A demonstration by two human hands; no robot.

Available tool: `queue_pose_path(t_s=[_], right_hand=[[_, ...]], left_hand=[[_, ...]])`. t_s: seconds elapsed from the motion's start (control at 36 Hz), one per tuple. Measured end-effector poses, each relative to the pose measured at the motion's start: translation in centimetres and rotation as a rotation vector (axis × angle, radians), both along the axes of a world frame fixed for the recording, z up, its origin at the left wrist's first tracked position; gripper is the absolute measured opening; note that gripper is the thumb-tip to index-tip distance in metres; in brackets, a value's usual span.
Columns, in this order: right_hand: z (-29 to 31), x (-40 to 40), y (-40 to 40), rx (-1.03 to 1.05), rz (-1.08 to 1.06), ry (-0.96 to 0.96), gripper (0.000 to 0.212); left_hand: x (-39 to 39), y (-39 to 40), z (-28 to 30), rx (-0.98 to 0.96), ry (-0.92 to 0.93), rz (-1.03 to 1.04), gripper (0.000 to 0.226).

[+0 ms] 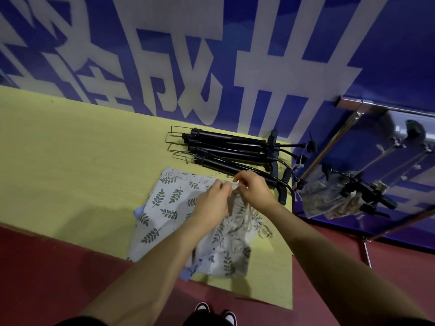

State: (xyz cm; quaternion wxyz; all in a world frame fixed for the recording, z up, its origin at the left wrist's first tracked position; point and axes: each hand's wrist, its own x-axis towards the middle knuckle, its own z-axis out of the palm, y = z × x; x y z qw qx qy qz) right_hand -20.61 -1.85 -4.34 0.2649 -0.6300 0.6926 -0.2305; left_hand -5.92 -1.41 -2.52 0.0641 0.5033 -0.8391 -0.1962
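A pile of pale cloths with a dark leaf print (pixel 169 208) lies on the yellow-green table (pixel 70 149). Both hands meet over its far right part. My left hand (pixel 211 203) pinches a bunched edge of one leaf-print cloth. Just to its right, my right hand (pixel 254 189) pinches the same edge with finger and thumb. Beneath my hands the cloth is crumpled (pixel 237 231); the part to the left lies flat. Some light blue fabric (pixel 188 274) peeks out at the pile's near edge.
Several black clip hangers (pixel 230 149) lie stacked at the table's far right, just behind the cloths. Right of the table a metal rack (pixel 367 137) holds a hanger with a leaf-print cloth (pixel 329 196). A blue wall with white characters stands behind. Red floor and my shoes lie below.
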Motion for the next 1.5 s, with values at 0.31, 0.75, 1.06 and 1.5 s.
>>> queue_pose_path(t_s=[0.31, 0.75, 1.06, 1.5], right_hand=[[-1.1, -0.2, -2.2, 0.077, -0.065, -0.085, 0.032], [-6.8, -1.9, -6.7, 0.143, -0.100, 0.224, 0.034], [-8.6, -0.7, -8.1, 0.100, -0.136, 0.454, 0.026], [-4.7, 0.7, -7.3, -0.052, -0.228, -0.301, 0.010]], left_hand=[[1.9, -4.3, 0.8, 0.051, -0.047, 0.189, 0.059], [4.3, -10.5, -2.5, 0.003, 0.136, 0.390, 0.058], [4.1, -9.9, -4.3, 0.060, 0.128, 0.308, 0.061], [4.1, -8.9, -3.1, 0.066, 0.195, 0.216, 0.067]])
